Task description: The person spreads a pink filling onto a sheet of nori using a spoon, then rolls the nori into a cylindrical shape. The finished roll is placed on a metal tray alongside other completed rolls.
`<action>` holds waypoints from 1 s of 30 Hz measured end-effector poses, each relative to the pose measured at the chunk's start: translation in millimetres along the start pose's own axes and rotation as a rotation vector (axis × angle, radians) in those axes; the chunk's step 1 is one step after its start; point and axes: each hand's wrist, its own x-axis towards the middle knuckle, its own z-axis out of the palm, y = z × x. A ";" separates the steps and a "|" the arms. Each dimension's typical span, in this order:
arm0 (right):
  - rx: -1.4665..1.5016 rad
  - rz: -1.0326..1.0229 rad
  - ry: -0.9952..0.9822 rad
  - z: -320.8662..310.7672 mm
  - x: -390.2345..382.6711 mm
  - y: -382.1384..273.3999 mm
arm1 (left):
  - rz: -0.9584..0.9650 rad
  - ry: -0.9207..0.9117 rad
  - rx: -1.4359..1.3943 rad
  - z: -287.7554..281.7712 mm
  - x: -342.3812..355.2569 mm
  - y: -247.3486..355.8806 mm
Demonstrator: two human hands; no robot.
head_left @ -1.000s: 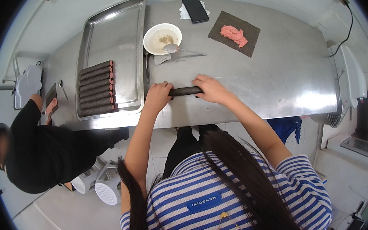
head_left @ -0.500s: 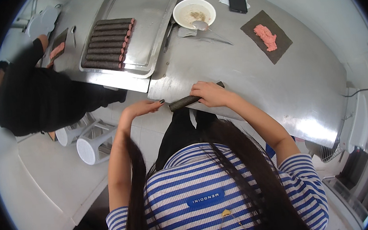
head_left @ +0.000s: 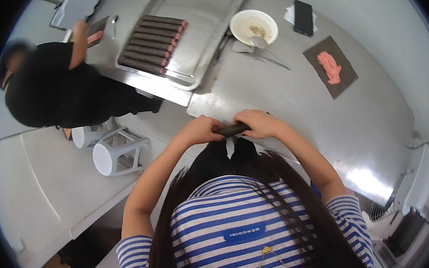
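Note:
A dark seaweed roll (head_left: 232,130) lies across the near edge of the metal table, in front of my body. My left hand (head_left: 203,130) grips its left end, fingers curled over it. Around its right part my right hand (head_left: 257,123) is closed, with only the tip of the roll showing past it. Farther off to the right, a flat seaweed sheet (head_left: 344,84) carries a strip of pink filling (head_left: 329,67). At the upper left, several finished seaweed rolls (head_left: 149,44) lie side by side on a metal tray (head_left: 206,29), pink filling showing at their ends.
Beyond my hands stand a white bowl (head_left: 239,27) of pale liquid and a spoon (head_left: 259,42). A black phone (head_left: 303,18) lies on white tissue. At left, a person in black (head_left: 65,90) works over another seaweed sheet (head_left: 98,26). White stools (head_left: 118,154) stand below.
My left hand has moved from beside the roll onto its left end. My right hand still holds it, now farther right in view. The whole view has shifted.

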 end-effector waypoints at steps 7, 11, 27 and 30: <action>0.137 0.189 0.121 -6.3 -0.7 -3.5 | 0.065 -0.176 0.149 -57.1 16.7 -6.8; 0.135 0.280 0.236 -29.3 25.0 -16.0 | 0.166 -0.301 0.192 -117.9 44.5 -7.0; -0.036 0.452 0.546 -174.0 338.9 74.1 | 0.201 -0.357 0.362 -442.1 226.8 -152.4; -0.027 0.483 0.543 -167.9 374.3 96.6 | 0.172 -0.365 0.376 -454.9 249.4 -186.4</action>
